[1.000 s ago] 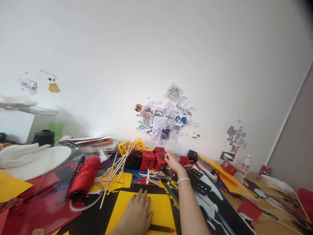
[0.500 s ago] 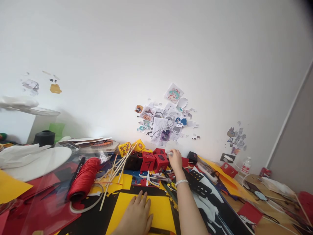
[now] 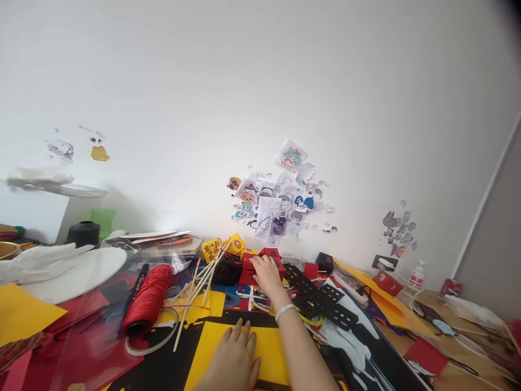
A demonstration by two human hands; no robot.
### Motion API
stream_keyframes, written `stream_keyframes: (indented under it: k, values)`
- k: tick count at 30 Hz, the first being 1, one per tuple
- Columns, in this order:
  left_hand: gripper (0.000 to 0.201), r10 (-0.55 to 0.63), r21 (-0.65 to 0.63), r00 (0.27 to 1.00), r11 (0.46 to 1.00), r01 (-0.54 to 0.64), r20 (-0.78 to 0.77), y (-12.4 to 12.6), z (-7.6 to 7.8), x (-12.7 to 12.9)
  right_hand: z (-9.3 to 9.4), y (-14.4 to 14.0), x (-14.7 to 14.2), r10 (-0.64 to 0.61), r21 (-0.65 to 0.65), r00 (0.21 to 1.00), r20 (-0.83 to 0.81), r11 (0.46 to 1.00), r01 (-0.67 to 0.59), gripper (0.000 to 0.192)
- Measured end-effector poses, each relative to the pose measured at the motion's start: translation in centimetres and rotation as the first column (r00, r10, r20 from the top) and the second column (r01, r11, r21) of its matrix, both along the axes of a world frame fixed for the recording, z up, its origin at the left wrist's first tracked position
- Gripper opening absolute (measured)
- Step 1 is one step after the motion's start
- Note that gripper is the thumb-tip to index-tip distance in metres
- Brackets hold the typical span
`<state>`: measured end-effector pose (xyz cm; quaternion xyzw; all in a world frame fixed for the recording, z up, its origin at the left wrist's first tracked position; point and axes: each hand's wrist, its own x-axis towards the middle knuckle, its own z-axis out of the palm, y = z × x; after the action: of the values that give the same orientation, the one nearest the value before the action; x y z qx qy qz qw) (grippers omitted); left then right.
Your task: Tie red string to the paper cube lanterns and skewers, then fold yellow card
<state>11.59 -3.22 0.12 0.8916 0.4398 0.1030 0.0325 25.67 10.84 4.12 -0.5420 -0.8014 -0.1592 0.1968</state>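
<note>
My left hand (image 3: pixel 236 355) lies flat, fingers apart, on a yellow paper sheet (image 3: pixel 268 350) at the bottom middle. My right hand (image 3: pixel 266 273) reaches far across the table and rests over a cluster of small red paper cubes (image 3: pixel 273 255) near the wall; whether its fingers grip one I cannot tell. A silver bracelet (image 3: pixel 284 311) circles that wrist. A black cube (image 3: pixel 227 270) and yellow patterned cubes (image 3: pixel 212 248) stand just left of the red ones. Black perforated card strips (image 3: pixel 321 296) lie right of the hand.
A red cord spool (image 3: pixel 148 297) and several wooden sticks (image 3: pixel 195 288) lie at left. White plate (image 3: pixel 77 271), black cup (image 3: pixel 83 233) and yellow paper (image 3: pixel 24 312) sit far left. Stickers (image 3: pixel 277 203) cover the wall. A small bottle (image 3: pixel 415 273), red can (image 3: pixel 451 286) and cables lie at right.
My right hand has moved left, from the right side of the red cubes onto them. The black perforated strips now lie exposed beside it. The view shifted slightly right and down.
</note>
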Motion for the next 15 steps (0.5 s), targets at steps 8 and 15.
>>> stream_keyframes:
  k: [8, 15]
  values:
    - [0.026, -0.196, 0.053, 0.974, 0.978, 0.202, -0.112, 0.0, 0.6, 0.4, 2.8, -2.2, -1.3, -0.076, -0.016, 0.997, -0.030, 0.997, 0.076, 0.056]
    - [0.026, -0.176, -0.010, 0.969, 0.984, 0.177, -0.171, 0.5, 0.8, -0.1, 3.5, -10.7, 1.1, -0.034, -0.420, 0.999, 0.021, 0.907, 0.040, 0.029]
